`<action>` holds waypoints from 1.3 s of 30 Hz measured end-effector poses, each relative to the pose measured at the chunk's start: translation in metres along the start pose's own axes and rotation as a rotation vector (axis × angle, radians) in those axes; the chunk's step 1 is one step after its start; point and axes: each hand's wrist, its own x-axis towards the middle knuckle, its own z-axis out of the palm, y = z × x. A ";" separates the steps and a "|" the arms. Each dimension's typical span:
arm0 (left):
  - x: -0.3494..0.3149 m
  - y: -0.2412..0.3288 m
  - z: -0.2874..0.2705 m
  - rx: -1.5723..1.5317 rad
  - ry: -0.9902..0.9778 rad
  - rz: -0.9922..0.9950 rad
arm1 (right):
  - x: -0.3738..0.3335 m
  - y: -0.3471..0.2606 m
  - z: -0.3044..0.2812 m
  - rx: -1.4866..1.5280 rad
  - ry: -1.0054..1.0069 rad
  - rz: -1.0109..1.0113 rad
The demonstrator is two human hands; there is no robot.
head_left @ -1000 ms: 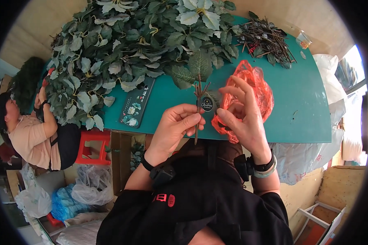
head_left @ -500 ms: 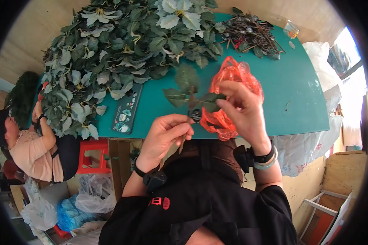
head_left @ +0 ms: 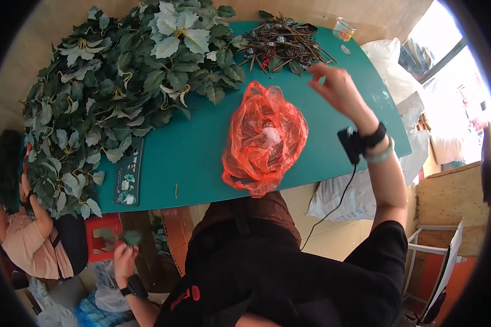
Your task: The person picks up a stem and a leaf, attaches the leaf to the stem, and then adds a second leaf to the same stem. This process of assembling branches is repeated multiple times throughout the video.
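Green counter [head_left: 196,158] spans roughly nine to three o'clock. Heap of leaves [head_left: 120,92] lies on it at ten. Red plastic bag [head_left: 264,139] lies near the view's centre. Pile of twigs [head_left: 283,43] sits just past twelve. Right hand [head_left: 338,90] at two: released, fingers loosely bent. Left hand [head_left: 125,261] at eight, off the counter's near edge: grasping blurred leafy sprig [head_left: 132,237].

L hand [head_left: 124,264] low, R hand [head_left: 339,90] fwd, half-curled

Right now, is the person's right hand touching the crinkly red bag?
No, the right hand is up beyond the red bag and to its right, with green table showing between them.
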 end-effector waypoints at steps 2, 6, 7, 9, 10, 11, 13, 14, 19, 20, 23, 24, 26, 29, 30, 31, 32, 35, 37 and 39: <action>-0.014 -0.041 -0.040 -0.080 0.094 -0.120 | 0.014 0.065 -0.001 -0.114 0.102 0.043; -0.035 -0.089 -0.081 -0.004 0.391 -0.279 | 0.041 0.164 0.000 -0.374 0.204 0.232; -0.041 -0.107 -0.099 -0.007 0.396 -0.272 | 0.046 0.174 0.009 -0.370 0.208 0.226; -0.043 -0.139 -0.147 0.567 0.319 -0.189 | 0.055 0.190 0.024 -0.404 0.130 0.235; -0.037 -0.136 -0.144 0.850 0.267 -0.143 | 0.058 0.192 0.026 -0.429 0.092 0.242; -0.032 -0.135 -0.139 0.848 0.267 -0.136 | 0.059 0.193 0.027 -0.431 0.098 0.240; -0.022 -0.115 -0.102 0.933 0.424 -0.264 | 0.054 0.192 0.031 -0.417 -0.003 0.193; -0.015 -0.092 -0.078 0.981 0.500 -0.329 | 0.048 0.191 0.030 -0.407 -0.055 0.177; 0.006 0.022 0.036 0.629 0.080 -0.195 | 0.030 0.190 0.005 -0.319 0.045 0.066; 0.006 0.050 0.067 0.619 -0.079 -0.158 | 0.027 0.180 -0.002 -0.259 0.029 0.084; 0.011 0.109 0.139 0.683 -0.270 0.038 | 0.007 0.151 -0.028 -0.156 -0.004 0.136; 0.013 0.124 0.161 0.679 -0.281 0.035 | 0.001 0.142 -0.034 -0.110 -0.030 0.133; 0.018 0.147 0.203 0.710 -0.498 0.234 | -0.012 0.121 -0.041 -0.011 -0.085 0.128; 0.032 0.168 0.259 0.738 -0.674 0.355 | -0.026 0.073 -0.052 0.191 -0.226 0.347; 0.039 0.169 0.277 0.755 -0.710 0.454 | -0.032 0.058 -0.048 0.197 -0.234 0.338; 0.046 0.170 0.297 0.773 -0.743 0.553 | -0.037 0.042 -0.042 0.414 -0.192 0.324; 0.051 0.169 0.321 0.723 -0.745 0.549 | -0.045 0.027 -0.036 0.630 -0.148 0.316; 0.054 0.165 0.381 0.501 -0.776 0.468 | -0.055 -0.040 -0.021 0.880 -0.173 0.280; 0.056 0.154 0.407 0.411 -0.833 0.439 | -0.060 -0.067 -0.008 1.075 -0.238 0.225; 0.050 0.149 0.421 0.360 -0.878 0.359 | -0.062 -0.084 0.005 1.127 -0.258 0.175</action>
